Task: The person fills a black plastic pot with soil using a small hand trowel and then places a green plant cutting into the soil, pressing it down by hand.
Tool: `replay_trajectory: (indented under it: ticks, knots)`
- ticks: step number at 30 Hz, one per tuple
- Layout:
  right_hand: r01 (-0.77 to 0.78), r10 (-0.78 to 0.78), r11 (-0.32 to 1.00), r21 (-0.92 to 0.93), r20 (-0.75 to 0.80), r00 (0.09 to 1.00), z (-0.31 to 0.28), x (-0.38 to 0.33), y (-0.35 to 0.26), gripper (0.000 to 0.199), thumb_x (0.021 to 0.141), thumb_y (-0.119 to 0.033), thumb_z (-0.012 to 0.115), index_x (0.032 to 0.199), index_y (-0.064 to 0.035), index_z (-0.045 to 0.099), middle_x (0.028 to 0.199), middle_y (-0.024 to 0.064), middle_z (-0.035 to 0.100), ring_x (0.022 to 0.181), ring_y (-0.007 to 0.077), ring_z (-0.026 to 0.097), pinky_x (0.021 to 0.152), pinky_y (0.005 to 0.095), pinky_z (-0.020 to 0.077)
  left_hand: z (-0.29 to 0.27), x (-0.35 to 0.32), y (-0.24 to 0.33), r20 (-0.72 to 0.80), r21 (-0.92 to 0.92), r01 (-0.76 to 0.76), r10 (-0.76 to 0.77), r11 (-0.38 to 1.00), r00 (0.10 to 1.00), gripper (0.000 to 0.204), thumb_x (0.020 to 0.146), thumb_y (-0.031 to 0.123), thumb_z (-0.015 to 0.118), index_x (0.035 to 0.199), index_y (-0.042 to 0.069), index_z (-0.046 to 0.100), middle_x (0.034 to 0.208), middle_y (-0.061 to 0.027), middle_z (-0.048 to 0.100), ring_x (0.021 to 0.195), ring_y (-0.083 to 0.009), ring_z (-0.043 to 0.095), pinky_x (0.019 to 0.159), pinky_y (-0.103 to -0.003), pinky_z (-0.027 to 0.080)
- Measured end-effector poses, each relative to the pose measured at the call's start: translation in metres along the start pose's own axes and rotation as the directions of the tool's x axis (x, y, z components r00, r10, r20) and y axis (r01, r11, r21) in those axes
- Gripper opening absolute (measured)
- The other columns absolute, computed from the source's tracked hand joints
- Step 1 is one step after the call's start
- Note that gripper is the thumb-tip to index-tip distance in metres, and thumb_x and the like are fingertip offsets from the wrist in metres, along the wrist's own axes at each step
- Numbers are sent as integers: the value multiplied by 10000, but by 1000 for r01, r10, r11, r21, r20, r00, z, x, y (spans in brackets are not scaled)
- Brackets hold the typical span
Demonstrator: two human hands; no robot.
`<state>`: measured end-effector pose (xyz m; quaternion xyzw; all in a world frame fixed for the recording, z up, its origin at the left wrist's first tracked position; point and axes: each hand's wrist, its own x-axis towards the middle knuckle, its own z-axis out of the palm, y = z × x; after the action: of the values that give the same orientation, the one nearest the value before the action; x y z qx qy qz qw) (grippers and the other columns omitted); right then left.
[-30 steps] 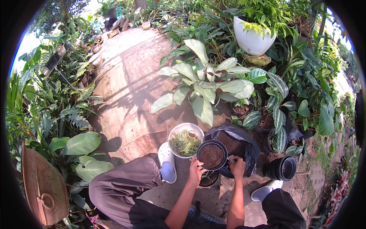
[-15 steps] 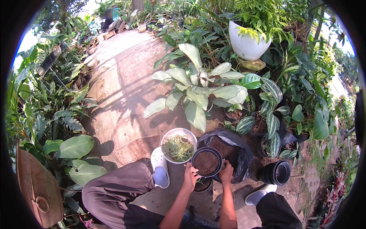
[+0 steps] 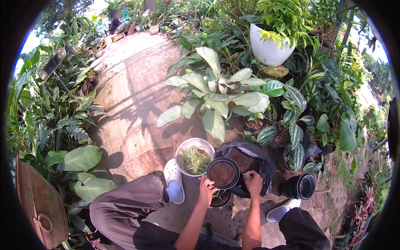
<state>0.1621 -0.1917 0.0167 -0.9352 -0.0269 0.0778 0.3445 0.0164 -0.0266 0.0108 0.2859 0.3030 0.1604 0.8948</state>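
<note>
My left hand (image 3: 206, 189) grips the near-left rim of a round black plant pot (image 3: 236, 183), thumb over the edge. Brown soil (image 3: 222, 173) fills much of it. My right hand (image 3: 253, 183) is just right of the pot, apart from its rim, at the near side of an open black plastic bag (image 3: 268, 170). Its fingers are curled together; whatever may be in them is too small to make out. More dark soil (image 3: 242, 159) lies inside the bag. Partly hidden under the held pot stands another dark pot (image 3: 221, 203) with a small green plant.
A white bowl (image 3: 180, 151) of cut grass-like pieces (image 3: 194, 160) touches the held pot's left side. Nested black pots (image 3: 293, 188) lie by my right shoe (image 3: 284, 210). A pale-leaved plant (image 3: 216, 104) spreads beyond. A person (image 3: 116, 23) sits far off along the path.
My right hand has come away from the held pot's right side and moved slightly right, over the bag's near edge. The pot has shifted slightly left and up in my left hand.
</note>
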Motion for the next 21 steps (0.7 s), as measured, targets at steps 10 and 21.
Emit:
replay_trajectory:
  ticks: [10,21]
  knots:
    - [52,-55,994,100,32,998,-15,6,5,209,739,-165,803,916,-87,723,746,127,704,748,307,698,689,412,506,-6,1,2,-20,1,-17,17,1000,1000,303,816,163,574,1091,154,446,1128,-64,488,1035,-264,507,904,-504,477]
    - [156,-159,969,192,1,987,-34,13,5,206,731,-146,803,900,-63,720,699,128,705,638,236,686,614,361,488,-6,2,-2,-20,2,-14,14,1000,1000,258,820,194,582,1038,160,450,1120,-55,464,999,-228,446,896,-504,461]
